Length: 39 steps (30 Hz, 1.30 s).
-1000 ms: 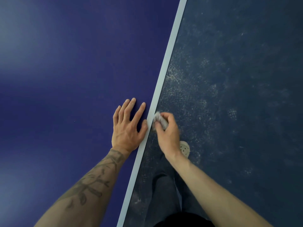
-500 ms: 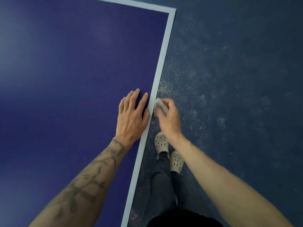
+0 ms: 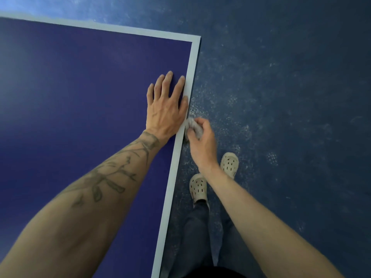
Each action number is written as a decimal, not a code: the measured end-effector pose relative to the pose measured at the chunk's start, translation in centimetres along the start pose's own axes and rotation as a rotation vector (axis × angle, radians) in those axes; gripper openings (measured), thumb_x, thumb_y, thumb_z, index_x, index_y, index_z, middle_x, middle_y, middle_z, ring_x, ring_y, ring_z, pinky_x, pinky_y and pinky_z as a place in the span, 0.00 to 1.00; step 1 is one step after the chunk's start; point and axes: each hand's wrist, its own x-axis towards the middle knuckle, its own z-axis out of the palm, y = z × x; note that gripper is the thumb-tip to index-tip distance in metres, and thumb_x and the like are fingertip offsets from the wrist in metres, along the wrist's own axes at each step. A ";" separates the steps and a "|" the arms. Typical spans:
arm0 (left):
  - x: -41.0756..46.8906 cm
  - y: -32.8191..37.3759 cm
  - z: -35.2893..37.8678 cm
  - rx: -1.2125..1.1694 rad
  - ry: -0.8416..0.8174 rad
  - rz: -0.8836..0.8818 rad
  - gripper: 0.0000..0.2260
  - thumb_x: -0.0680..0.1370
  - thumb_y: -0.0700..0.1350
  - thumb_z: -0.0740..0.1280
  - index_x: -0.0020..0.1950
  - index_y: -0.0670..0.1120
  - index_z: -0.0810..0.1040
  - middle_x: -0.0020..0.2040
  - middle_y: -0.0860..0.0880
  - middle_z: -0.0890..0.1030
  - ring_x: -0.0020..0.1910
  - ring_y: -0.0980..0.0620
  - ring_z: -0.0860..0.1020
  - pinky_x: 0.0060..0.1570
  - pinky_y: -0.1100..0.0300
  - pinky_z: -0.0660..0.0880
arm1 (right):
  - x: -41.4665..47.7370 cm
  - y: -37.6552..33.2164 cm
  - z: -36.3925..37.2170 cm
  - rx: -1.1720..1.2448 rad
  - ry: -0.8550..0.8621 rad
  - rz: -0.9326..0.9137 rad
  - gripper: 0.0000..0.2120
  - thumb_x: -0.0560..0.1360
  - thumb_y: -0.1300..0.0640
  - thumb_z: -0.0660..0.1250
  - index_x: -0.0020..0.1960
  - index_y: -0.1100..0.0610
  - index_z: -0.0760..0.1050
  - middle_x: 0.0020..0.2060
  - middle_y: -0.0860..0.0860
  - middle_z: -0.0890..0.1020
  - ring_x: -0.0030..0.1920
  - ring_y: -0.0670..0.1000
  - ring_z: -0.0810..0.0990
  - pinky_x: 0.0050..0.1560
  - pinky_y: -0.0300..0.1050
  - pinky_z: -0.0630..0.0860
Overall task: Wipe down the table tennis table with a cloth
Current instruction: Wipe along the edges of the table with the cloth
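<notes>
From the head camera, the dark blue bench (image 3: 80,87) fills the left side, and its far right corner (image 3: 195,39) is in view. A pale border stripe (image 3: 178,157) runs along its far and right edges. To the right and below lies a blue-grey floor (image 3: 281,97), scuffed with whitish, mesh-like marks that are thickest close to the bench edge.

The person's two pale perforated clogs, one (image 3: 198,186) close to the bench and the other (image 3: 229,164) farther out, stand on the floor just beside that edge, with dark trouser legs (image 3: 196,227) above them.

The left grip (image 3: 164,109) lies palm down on the bench top, its fingers straight and slightly spread. Its thumb lies along the border stripe, and a tattooed forearm (image 3: 104,181) crosses the blue surface behind it.

The right grip (image 3: 200,141) is past the bench edge, over the floor, with its fingers curled round a small wadded pale cloth (image 3: 193,127). The cloth touches the bench's right edge, just beside the heel of the left grip. The right forearm partly hides the farther clog.
</notes>
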 end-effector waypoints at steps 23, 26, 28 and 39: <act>2.6 -0.1 -0.2 0.004 -0.004 -0.043 0.27 0.84 0.54 0.63 0.83 0.50 0.66 0.83 0.44 0.63 0.83 0.43 0.60 0.81 0.39 0.55 | 4.4 -2.8 -3.1 -0.018 -0.248 0.106 0.07 0.83 0.61 0.71 0.56 0.50 0.77 0.51 0.49 0.85 0.50 0.44 0.84 0.50 0.38 0.79; 2.6 -0.1 -0.1 0.008 -0.011 -0.049 0.27 0.84 0.54 0.64 0.83 0.50 0.66 0.83 0.44 0.63 0.83 0.43 0.60 0.81 0.39 0.56 | 10.2 -6.2 -2.6 0.019 -0.131 0.056 0.04 0.84 0.58 0.70 0.57 0.54 0.76 0.49 0.48 0.85 0.44 0.41 0.83 0.45 0.37 0.80; 2.7 -0.1 -0.1 0.003 -0.015 -0.048 0.27 0.84 0.54 0.64 0.83 0.51 0.67 0.83 0.44 0.63 0.83 0.43 0.60 0.81 0.39 0.56 | 14.3 -8.1 -2.4 0.034 -0.046 0.025 0.04 0.83 0.57 0.71 0.57 0.52 0.76 0.47 0.47 0.85 0.43 0.43 0.84 0.45 0.44 0.83; 3.3 0.6 -0.4 0.010 -0.020 -0.088 0.25 0.84 0.54 0.64 0.82 0.50 0.69 0.82 0.44 0.66 0.82 0.42 0.62 0.81 0.40 0.57 | 11.2 -7.8 -3.7 -0.127 -0.212 0.105 0.05 0.83 0.60 0.71 0.58 0.56 0.77 0.49 0.46 0.84 0.47 0.35 0.82 0.45 0.29 0.75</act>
